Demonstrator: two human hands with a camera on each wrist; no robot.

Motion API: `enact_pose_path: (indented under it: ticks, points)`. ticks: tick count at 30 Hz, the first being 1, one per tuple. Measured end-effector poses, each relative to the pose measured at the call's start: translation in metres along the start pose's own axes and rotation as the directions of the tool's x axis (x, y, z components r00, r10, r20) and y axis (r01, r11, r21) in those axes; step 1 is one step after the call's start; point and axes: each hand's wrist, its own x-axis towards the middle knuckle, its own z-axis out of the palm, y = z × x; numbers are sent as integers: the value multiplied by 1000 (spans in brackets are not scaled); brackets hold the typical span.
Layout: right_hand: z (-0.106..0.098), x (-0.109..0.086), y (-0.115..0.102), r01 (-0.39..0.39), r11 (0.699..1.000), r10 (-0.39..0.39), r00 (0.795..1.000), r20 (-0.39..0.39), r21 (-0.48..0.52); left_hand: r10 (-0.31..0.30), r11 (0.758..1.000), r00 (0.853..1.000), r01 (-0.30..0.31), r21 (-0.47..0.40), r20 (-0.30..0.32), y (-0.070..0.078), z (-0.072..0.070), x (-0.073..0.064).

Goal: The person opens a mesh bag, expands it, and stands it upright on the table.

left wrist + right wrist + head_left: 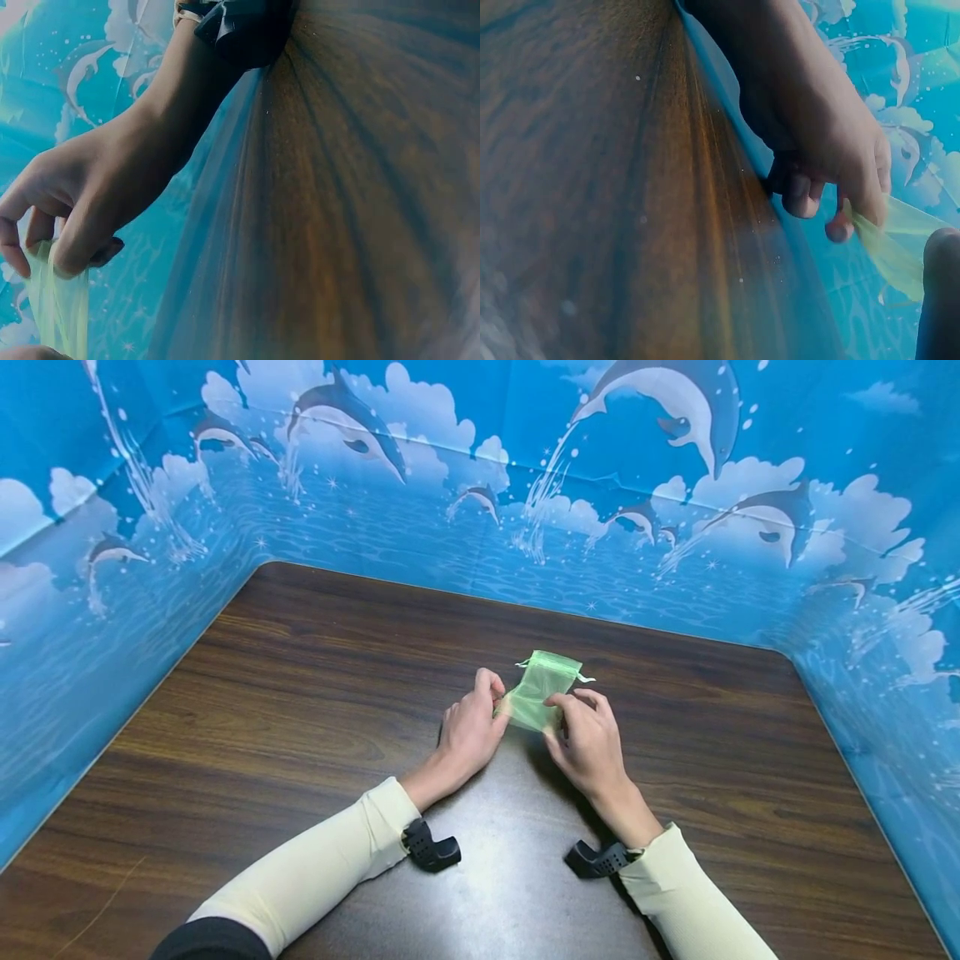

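A light green sheer drawstring pouch [551,672] is stretched between both hands above the brown table. My left hand [472,727] pinches its lower left side, and my right hand [592,739] pinches the lower right. The drawn top with white ties at either side points away from me. In the left wrist view, the pouch [64,307] hangs from the right hand [112,172], while a bit of the left hand [37,352] shows at the bottom corner. The right wrist view has the left hand [817,112] gripping the pouch's [896,259] edge, with a right-hand finger [941,277] nearby.
The dark wooden table [300,693] has rounded far corners. A blue dolphin-print curtain [420,527] rises along its back and sides. Black camera mounts sit on the left wrist [431,846] and right wrist [600,858], below the hands.
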Motion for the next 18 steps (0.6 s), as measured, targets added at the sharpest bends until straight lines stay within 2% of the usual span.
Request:
enact_pose_path:
  ticks: [4, 6, 8, 9, 10, 11, 13, 14, 15, 16, 18]
  points:
    - [1, -1, 1, -9, 1000, 9, 1000, -6, 1, -32, 999, 999, 32, -5, 21, 0, -3, 2]
    - [1, -1, 2, -5, 1000, 6, 1000, -11, 6, -43, 998, 998, 45, -38, 40, 0, -5, 3]
    - [2, -1, 2, 1, 1000, 0, 1000, -20, 13, -51, 984, 995, 65, -166, 88, 1, -5, 4]
    - [1, 0, 2, 3, 1000, -2, 1000, -18, 14, -54, 962, 990, 86, -259, 130, 1, -5, 4]
    - [1, -1, 2, 2, 1000, -2, 1000, -17, 13, -53, 926, 982, 116, -360, 181, 3, -4, 3]
    - [1, -1, 2, 0, 1000, 0, 1000, -15, 12, -48, 874, 970, 157, -460, 239, 4, -3, 3]
    - [0, -1, 2, -11, 1000, 11, 1000, -8, 14, -31, 742, 938, 253, -620, 345, 6, -1, 3]
    - [0, -2, 3, -18, 1000, 18, 1000, -7, 14, -32, 680, 920, 306, -667, 390, 7, 0, 2]
    - [0, -2, 3, -27, 1000, 27, 1000, -5, 11, -30, 634, 911, 336, -696, 412, 8, 1, 2]
    - [0, -2, 4, -32, 999, 32, 999, -8, 11, -32, 605, 906, 354, -713, 422, 9, 1, 2]
    - [-1, -2, 5, -40, 999, 40, 999, -12, 12, -49, 576, 908, 366, -731, 416, 9, 3, 2]
